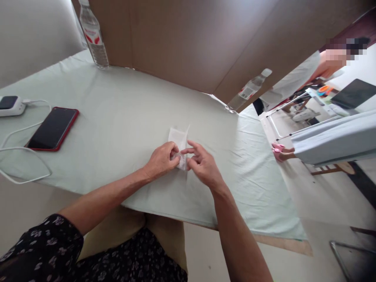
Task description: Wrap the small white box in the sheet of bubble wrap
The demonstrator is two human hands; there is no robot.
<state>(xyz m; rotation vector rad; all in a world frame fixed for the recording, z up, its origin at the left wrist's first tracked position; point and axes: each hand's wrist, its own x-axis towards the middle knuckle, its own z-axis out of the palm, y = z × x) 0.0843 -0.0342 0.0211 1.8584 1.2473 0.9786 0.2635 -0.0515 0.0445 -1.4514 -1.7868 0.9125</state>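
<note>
A small white pouch [178, 136], thin and soft-looking, lies on the pale green cloth near the middle of the table. Its lower part looks crumpled, and what is inside cannot be made out. My left hand [164, 158] is closed, with thumb and index finger pinching the pouch's left side. On the other side is my right hand [202, 162], its fingers apart and slightly bent. The right index fingertip and thumb are at the pouch's right edge. Fingers cover part of the pouch's lower half.
A phone in a red case [54, 129] and a white device [11, 105] with a looped cable lie at left. Two water bottles [94, 39] stand against a brown cardboard panel [176, 43]. Beyond the right table edge, another person [296, 72] is near a white-framed rack.
</note>
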